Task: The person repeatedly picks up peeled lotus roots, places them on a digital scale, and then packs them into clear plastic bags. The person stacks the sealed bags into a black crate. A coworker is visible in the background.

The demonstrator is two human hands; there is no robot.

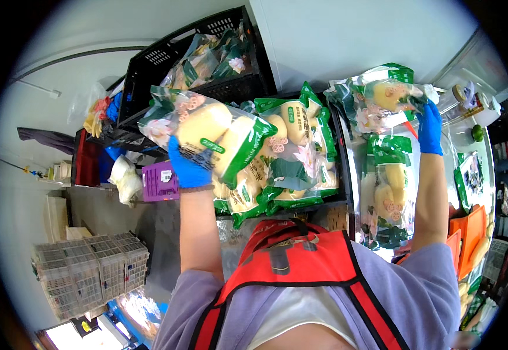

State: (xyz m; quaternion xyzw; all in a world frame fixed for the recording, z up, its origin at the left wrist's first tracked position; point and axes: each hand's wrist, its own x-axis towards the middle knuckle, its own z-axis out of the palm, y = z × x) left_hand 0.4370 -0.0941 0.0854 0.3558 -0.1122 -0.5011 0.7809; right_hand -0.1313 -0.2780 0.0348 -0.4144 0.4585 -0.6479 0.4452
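My left hand (pixel 189 168), in a blue glove, grips a clear and green printed bag of lotus root (pixel 206 127) from beneath, tilted over a black crate (pixel 347 175). More bagged lotus roots (pixel 295 122) fill that crate. To the right, my right hand (pixel 430 127), also gloved in blue, grips the end of another bag of lotus root (pixel 385 96) above a pale work surface. A further lotus root bag (pixel 389 188) lies flat on that surface, just left of my right forearm.
Behind the left bag, a second black crate (pixel 149 87) holds several bags. A purple crate (pixel 155 181) stands left, and stacked grey crates (pixel 92 271) sit on the floor. Orange bins (pixel 470 236) are at right, near tape rolls (pixel 466 94) by the wall.
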